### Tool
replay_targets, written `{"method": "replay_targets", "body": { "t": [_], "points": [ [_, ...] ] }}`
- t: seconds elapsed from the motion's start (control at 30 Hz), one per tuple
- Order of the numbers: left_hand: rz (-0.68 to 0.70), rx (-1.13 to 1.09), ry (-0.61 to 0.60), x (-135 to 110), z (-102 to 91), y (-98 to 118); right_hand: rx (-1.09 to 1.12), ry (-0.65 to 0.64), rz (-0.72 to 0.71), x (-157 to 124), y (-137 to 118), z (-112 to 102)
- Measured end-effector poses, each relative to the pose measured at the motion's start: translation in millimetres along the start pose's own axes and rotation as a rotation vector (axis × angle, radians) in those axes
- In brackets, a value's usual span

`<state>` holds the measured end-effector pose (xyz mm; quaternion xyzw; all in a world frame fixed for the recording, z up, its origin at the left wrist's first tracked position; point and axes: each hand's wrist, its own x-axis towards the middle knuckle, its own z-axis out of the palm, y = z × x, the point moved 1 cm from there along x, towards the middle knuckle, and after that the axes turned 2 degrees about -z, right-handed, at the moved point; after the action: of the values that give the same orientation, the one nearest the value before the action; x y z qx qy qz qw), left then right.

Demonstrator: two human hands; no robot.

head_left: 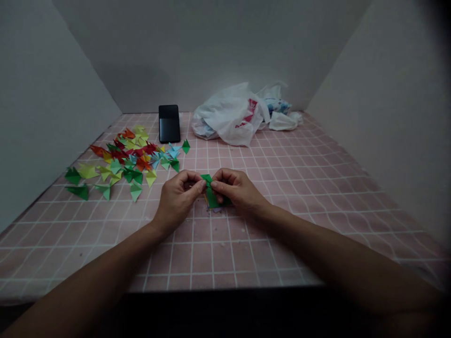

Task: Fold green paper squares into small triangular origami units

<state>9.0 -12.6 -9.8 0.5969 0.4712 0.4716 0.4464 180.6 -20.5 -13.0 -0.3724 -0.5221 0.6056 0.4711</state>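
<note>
Between both hands, over the middle of the table, is a small folded piece of green paper [206, 178]. My left hand [181, 192] pinches its left side with thumb and fingertips. On the other side, my right hand [234, 188] is closed on the same paper, thumb on top. Just below the fingers lies a stack of coloured paper sheets [213, 201], a green one uppermost, partly hidden by my right hand. To the left spreads a pile of folded paper pieces [130, 157] in red, orange, yellow, green and light blue.
A black smartphone [169, 124] leans upright near the back. White plastic bags [232, 115] lie crumpled against the back wall, one with red print. A pink checked tablecloth [299, 188] covers the table, with walls on the left, right and back.
</note>
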Motion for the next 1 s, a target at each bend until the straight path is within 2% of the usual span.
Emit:
{"method": "replay_targets", "body": {
  "t": [0.17,0.3,0.4,0.47,0.53,0.67,0.77,0.87,1.0],
  "points": [
    [-0.030,0.025,0.012,-2,1.1,1,-0.086,-0.017,-0.008,0,-1,0],
    [-0.050,-0.080,0.013,-2,2.6,4,-0.135,0.001,0.006,1,-3,0],
    [-0.085,-0.157,-0.043,-1,2.9,6,-0.184,-0.003,0.016,3,-4,-1],
    [-0.107,-0.129,-0.099,0,3.0,7,-0.204,0.001,0.018,5,-3,-3],
    [-0.123,-0.100,-0.120,0,2.9,7,-0.178,0.026,0.012,6,-2,-4],
    [-0.135,-0.164,-0.028,-1,3.0,3,-0.042,0.093,-0.018,7,1,-5],
    [-0.125,-0.209,-0.002,-2,4.6,1,-0.004,0.068,0.012,7,4,-4],
    [-0.122,-0.220,-0.016,-3,5.9,1,0.017,0.035,0.036,6,6,-3],
    [-0.125,-0.172,-0.062,-4,5.3,1,0.006,0.056,0.018,6,6,-3]
  ]
}}
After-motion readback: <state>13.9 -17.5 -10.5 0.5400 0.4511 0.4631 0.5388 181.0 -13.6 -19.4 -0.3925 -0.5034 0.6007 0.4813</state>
